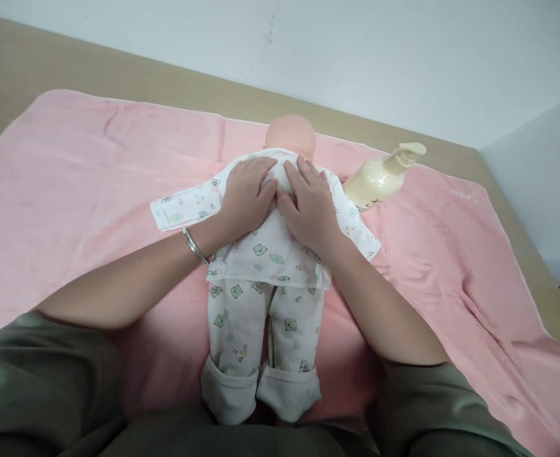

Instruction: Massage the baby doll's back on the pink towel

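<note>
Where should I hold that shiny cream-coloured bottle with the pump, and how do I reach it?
Probably around the smooth, rounded body of the bottle: it is wider and steadier-looking than the narrow pump top. Come from its right, over the pink cloth blanket, because a white printed sleeve crowds its near left side.

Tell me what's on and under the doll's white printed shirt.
The left hand and right hand rest on the shirt. Below its hem the pants show, and the pink blanket shows around it. The pants' waist and the torso of the doll are covered.
</note>
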The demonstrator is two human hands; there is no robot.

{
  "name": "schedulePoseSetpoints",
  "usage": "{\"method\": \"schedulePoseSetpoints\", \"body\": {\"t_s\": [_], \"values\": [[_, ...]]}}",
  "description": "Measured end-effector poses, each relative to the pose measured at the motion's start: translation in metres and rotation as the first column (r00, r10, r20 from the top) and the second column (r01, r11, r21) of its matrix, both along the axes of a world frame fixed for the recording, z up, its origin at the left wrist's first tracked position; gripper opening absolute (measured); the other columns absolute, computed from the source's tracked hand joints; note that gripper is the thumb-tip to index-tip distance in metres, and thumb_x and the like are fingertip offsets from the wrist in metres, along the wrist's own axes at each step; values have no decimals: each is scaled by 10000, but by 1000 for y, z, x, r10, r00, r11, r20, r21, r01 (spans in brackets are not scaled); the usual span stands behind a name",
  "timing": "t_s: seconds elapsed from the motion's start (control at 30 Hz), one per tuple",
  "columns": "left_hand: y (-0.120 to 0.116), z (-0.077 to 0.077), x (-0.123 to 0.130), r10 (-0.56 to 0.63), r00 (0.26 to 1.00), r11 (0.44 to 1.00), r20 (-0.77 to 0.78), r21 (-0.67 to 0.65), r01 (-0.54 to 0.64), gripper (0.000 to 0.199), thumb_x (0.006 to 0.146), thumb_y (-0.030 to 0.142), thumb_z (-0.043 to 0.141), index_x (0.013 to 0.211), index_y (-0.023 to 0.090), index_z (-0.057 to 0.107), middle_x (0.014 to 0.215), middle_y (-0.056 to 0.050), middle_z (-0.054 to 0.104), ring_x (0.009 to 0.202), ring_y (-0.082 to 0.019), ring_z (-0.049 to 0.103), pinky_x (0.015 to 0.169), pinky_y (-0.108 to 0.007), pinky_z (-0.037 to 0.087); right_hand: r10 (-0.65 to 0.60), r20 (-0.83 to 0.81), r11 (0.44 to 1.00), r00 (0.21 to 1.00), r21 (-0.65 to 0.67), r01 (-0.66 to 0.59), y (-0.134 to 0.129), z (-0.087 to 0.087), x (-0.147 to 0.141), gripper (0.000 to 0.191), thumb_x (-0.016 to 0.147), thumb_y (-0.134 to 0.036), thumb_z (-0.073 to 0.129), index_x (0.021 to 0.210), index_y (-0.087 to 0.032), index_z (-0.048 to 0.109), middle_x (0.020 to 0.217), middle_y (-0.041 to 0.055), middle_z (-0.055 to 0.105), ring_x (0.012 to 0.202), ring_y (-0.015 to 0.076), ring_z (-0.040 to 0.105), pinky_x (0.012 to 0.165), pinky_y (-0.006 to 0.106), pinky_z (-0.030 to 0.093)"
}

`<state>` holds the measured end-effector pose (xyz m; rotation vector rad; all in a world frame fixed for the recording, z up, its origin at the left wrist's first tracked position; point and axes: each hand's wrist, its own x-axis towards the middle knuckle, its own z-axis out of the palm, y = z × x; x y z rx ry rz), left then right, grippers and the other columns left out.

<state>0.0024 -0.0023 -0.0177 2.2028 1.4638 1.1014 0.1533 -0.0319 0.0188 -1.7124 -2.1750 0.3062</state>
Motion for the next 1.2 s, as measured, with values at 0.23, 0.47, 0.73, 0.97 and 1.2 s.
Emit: {"method": "schedulePoseSetpoints", "body": {"t_s": [0.23,0.47,0.73,0.97,1.2], "values": [[0,-1,-1,13,1000,1000,-9,1,-13,497,976,344,341,1319,168,655,1413,-126,691,1342,-299,607,1215,-499,454,10,3,1000,1000,24,-10,14,-2,11,613,1044,-308,434,1625,-111,430,1753,154,321,1659,340,274,1365,610,212],[0,-2,0,21,1000,1000,8,14,-22,513,957,356,349,1306,153,666,1397,-135,704,1322,-305,624,1210,-514,461,-35,28,997,999,64,33,-8,-1,-3,615,1047,-268,382,1627,-70,423,1728,206,357,1647,370,293,1355,627,222],[0,-1,-1,19,1000,1000,3,4,-19,493,964,344,343,1290,173,672,1371,-125,713,1297,-300,629,1196,-507,473,-24,-39,996,999,85,28,-3,-7,0,594,1029,-293,414,1596,-130,483,1720,153,399,1641,332,323,1360,621,230],[2,-5,-2,15,1000,1000,-1,14,-15,457,981,335,349,1291,210,661,1377,-89,712,1305,-280,622,1204,-491,477,-19,-70,995,997,96,25,-3,-9,1,579,1025,-305,433,1578,-154,507,1716,132,413,1637,322,335,1362,616,233],[0,-2,-2,11,1000,1000,-2,2,-11,472,979,343,349,1302,192,658,1388,-112,703,1312,-290,621,1207,-502,471,-35,-35,997,999,65,37,-4,-5,0,586,1028,-268,448,1597,-135,485,1717,148,407,1640,323,326,1371,588,226]]}}
